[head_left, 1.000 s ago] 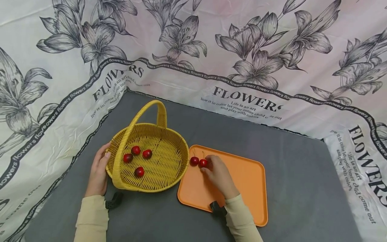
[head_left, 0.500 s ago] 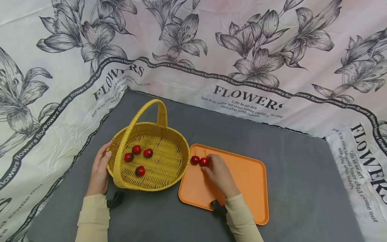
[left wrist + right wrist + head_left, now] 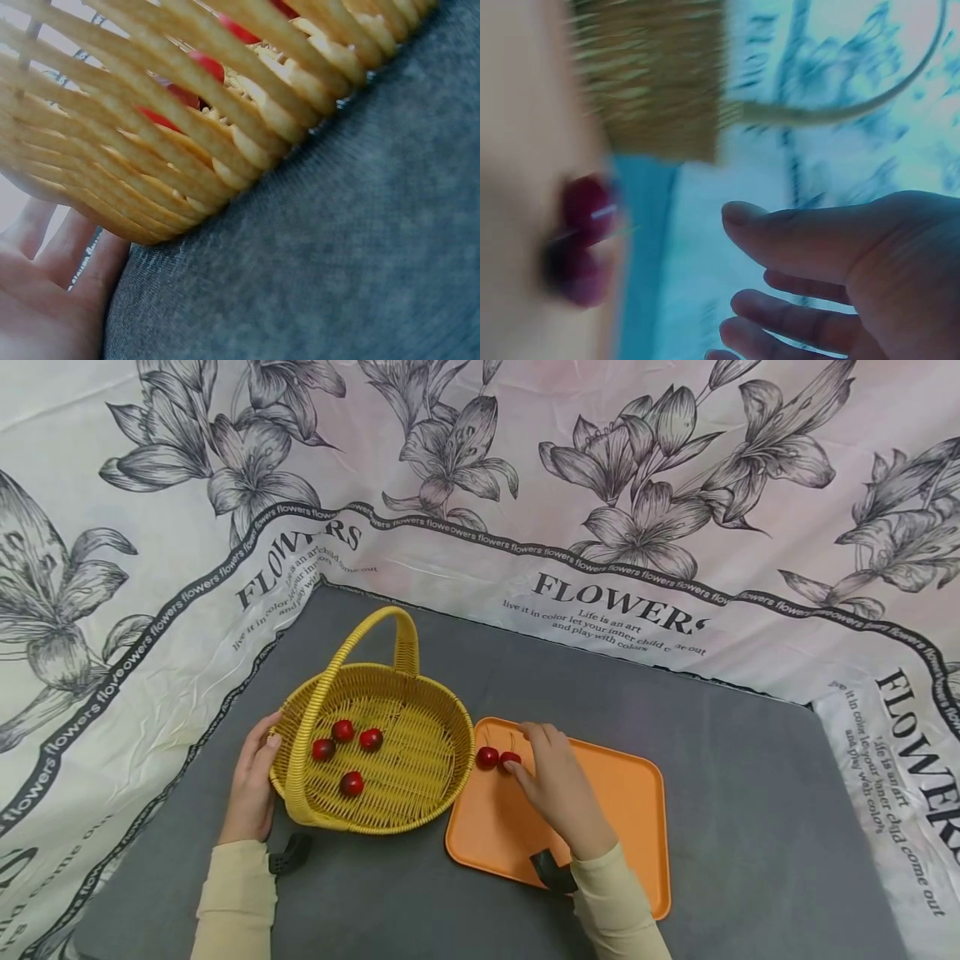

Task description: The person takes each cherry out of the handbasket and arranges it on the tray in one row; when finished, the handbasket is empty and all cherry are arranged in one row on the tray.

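Note:
A yellow woven basket (image 3: 390, 821) with a tall arched handle holds several dark red cherries (image 3: 352, 783). My left hand (image 3: 251, 781) rests against its left side, fingers extended along the outside wall; the left wrist view shows these fingers (image 3: 71, 244) fairly straight, partly hidden behind the basket. Two cherries (image 3: 487, 757) with thin stems lie side by side on the orange tray (image 3: 592, 810), near its upper left corner. Just over the right one hovers my right hand (image 3: 566, 789), thumb and fingers spread. In the right wrist view, that hand (image 3: 885, 262) stands apart from the cherry pair (image 3: 585, 240).
The tray's left edge lies close beside the basket, on a dark grey tabletop (image 3: 742, 827). A white cloth (image 3: 450, 556) printed with flowers and lettering hangs around the back and sides. A black wrist strap piece (image 3: 553, 870) shows at the right wrist.
My right hand was at the right-hand cherry; its fingers have now spread and lifted slightly up and right from it. Both tray cherries stay in place, and the left hand stays at the basket.

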